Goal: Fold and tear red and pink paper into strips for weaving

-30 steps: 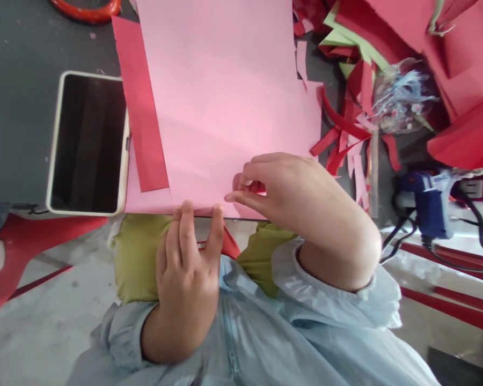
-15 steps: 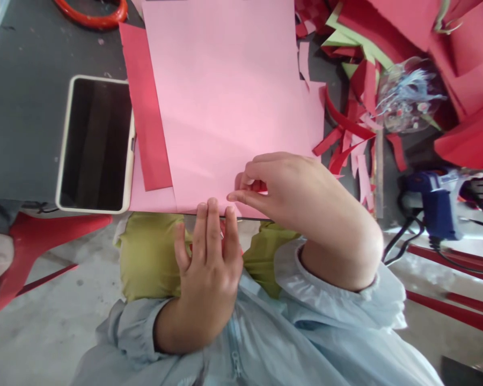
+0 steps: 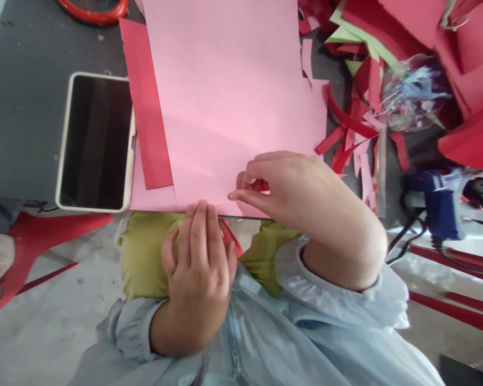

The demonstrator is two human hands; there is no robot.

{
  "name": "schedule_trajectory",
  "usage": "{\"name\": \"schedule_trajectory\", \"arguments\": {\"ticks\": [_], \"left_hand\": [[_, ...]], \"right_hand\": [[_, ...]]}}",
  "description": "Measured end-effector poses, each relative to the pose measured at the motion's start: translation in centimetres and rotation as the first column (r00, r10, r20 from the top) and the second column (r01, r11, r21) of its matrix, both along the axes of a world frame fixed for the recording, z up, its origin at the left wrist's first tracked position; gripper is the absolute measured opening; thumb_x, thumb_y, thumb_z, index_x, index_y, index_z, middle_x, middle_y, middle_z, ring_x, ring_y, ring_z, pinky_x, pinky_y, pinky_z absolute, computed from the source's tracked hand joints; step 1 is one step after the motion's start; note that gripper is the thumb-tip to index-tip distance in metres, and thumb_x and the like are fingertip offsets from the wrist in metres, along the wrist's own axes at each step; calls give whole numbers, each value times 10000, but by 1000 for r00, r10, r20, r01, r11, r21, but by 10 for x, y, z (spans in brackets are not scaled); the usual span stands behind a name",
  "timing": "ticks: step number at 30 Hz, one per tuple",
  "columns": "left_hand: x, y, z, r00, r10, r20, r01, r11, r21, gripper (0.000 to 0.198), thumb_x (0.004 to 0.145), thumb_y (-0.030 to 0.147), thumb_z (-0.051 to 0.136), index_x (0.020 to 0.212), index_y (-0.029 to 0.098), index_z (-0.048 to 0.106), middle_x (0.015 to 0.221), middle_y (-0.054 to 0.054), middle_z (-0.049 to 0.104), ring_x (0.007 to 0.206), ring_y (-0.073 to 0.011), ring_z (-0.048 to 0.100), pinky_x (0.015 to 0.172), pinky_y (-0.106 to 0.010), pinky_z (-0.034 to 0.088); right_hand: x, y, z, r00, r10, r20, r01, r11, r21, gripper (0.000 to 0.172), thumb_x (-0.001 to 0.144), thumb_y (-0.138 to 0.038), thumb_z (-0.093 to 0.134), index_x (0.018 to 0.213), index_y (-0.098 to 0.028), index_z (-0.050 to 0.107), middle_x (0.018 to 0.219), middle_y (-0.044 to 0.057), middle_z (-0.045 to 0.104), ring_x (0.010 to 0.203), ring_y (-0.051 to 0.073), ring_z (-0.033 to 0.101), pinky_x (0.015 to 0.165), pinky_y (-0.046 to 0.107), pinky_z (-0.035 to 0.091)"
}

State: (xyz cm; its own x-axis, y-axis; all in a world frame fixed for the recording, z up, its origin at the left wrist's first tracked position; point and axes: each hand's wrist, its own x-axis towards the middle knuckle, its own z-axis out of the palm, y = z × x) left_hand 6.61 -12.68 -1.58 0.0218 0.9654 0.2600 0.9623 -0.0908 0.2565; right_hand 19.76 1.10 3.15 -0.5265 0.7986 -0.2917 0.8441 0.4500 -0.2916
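A large pink paper sheet (image 3: 225, 96) reaches to the near edge of the dark table. My left hand (image 3: 201, 268) lies with its fingers stretched out, the tips on the sheet's near edge. On the sheet, a little to the right, rests my right hand (image 3: 290, 185), its fingers curled and the thumb pointing left along the paper. A small bit of red shows inside its curl; what it holds I cannot make out. Red paper (image 3: 151, 107) sticks out from under the sheet's left side. Below the table edge, a red object (image 3: 230, 236) is partly hidden behind my left hand.
A phone (image 3: 94, 142) in a pale case lies left of the paper. Red and pink paper scraps (image 3: 352, 131) are piled on the right, beside a clear container (image 3: 412, 94) with blue threads. Farther right are a blue plug (image 3: 443, 203) with black cables and red chair parts.
My left hand has slid slightly left along the paper's near edge, its fingers drawn closer together. My right hand looks nearly unchanged on the sheet.
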Motion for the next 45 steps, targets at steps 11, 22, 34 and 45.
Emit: {"name": "schedule_trajectory", "arguments": {"ticks": [11,22,34,45], "left_hand": [[-10,5,-11,998,46,-32,-46,999,17,688,951,358,579,1523,36,375,1462,-246,555,1418,-354,486,1234,-499,239],[-13,6,-9,996,58,-67,-57,998,13,666,950,343,579,1501,13,404,1455,-252,558,1394,-345,513,1153,-427,330],[-18,6,-8,997,50,-61,-49,998,32,672,946,332,588,1505,12,397,1436,-265,569,1338,-349,564,1062,-431,427],[-18,7,-8,997,55,-63,-54,998,10,665,947,334,595,1503,19,410,1454,-255,557,1351,-337,555,1102,-416,379]], "right_hand": [[-17,-16,-7,997,-55,-56,61,992,108,180,933,-258,632,810,-161,721,803,69,708,745,204,633,637,300,377],[-12,-16,-4,996,-78,-52,81,995,58,199,930,-270,630,763,-180,690,768,44,689,703,179,606,620,290,347],[-11,-10,-3,986,-125,-109,123,992,-24,228,876,-249,665,659,-191,627,708,13,670,658,152,573,612,269,341],[-11,-7,-6,988,-124,-96,120,992,-40,196,863,-243,683,682,-185,636,713,3,656,647,138,538,618,267,329]]}}
